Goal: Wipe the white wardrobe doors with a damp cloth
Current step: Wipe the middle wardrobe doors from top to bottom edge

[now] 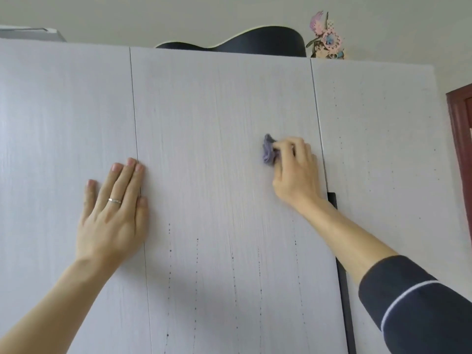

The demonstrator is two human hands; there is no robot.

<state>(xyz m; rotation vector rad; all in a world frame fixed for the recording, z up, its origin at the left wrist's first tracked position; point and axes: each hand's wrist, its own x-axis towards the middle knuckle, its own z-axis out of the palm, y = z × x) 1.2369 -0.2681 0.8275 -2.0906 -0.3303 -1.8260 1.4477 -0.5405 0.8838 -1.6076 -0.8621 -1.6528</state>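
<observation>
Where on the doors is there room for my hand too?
The middle door is free between the left hand and the right hand gripping the purple cloth. The right door is free too. On top it is crowded: dark case, flowers.

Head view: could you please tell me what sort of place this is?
Likely a home bedroom: white wardrobe doors, a dark guitar-shaped case and flower ornament stored on top, a wooden door frame.
</observation>
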